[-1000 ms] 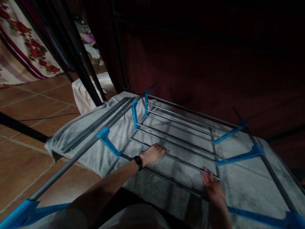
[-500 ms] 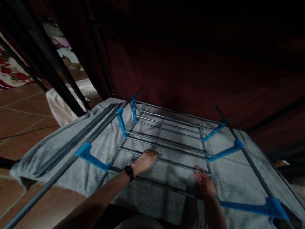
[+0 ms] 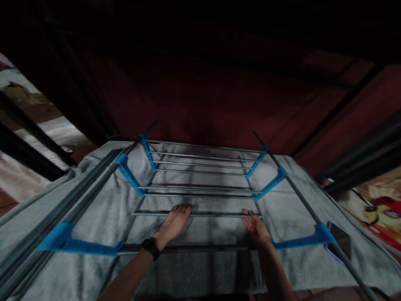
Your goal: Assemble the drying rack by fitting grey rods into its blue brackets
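Grey metal rods make up a drying rack [image 3: 200,188] with blue plastic brackets [image 3: 131,180], lying flat over a grey towel [image 3: 94,209] spread on the floor. The left hand [image 3: 173,223], with a black band [image 3: 151,247] at its wrist, lies flat with its grip open, fingers spread over the nearest thin rod [image 3: 216,215]. The right hand [image 3: 256,229] rests at the same rod's other end, its grip open too, fingertips touching the rod. Dark red cloth [image 3: 219,96] hangs behind the rack.
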Tool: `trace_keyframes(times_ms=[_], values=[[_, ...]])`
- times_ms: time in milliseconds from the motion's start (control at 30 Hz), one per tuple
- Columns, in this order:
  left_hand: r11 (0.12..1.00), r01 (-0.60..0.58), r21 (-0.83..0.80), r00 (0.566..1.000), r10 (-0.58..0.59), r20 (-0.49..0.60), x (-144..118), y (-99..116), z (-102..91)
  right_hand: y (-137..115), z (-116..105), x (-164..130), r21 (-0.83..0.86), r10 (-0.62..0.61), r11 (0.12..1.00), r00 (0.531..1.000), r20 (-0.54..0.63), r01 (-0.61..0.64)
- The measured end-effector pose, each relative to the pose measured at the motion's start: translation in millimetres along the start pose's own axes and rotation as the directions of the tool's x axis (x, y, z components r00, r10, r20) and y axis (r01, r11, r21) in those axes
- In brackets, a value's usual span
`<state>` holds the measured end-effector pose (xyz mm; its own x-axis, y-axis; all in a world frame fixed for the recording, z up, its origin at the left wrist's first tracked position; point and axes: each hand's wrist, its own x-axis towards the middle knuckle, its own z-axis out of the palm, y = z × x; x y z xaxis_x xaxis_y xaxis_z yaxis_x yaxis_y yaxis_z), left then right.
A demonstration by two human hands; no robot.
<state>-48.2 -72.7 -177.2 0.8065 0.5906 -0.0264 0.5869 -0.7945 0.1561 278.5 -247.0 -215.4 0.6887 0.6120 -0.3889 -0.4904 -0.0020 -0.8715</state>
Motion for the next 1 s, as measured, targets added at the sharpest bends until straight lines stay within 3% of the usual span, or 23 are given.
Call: trace_keyframes(times_ms=[133,500,633,833,1000], values=[[0.999,0.005,-0.041,1.0,-0.004,0.009,2.5,-4.2,-0.2,-0.1,4.0,-0.3,0.09,0.067,0.994,0.995,-0.077,-0.06],[0.998,0.03,-0.048,0.994,-0.025,0.11,7.7,-14.1,-4.6,-3.6,10.7,-5.2,0.249,0.126,0.964,0.987,-0.102,-0.097],[0.997,0.054,-0.051,0.984,-0.044,0.171,8.7,-20.7,-9.7,-5.5,13.4,-7.0,0.273,0.13,0.957,0.985,-0.115,-0.095],[0.981,0.192,-0.003,0.953,-0.186,0.241,7.3,-20.2,-19.2,-6.9,14.0,-7.8,0.276,0.148,0.954,0.984,-0.1,-0.115],[0.98,0.193,-0.052,0.957,-0.176,0.229,7.7,-19.0,-17.5,-6.3,12.1,-7.4,0.279,0.16,0.952,0.982,-0.098,-0.127]])
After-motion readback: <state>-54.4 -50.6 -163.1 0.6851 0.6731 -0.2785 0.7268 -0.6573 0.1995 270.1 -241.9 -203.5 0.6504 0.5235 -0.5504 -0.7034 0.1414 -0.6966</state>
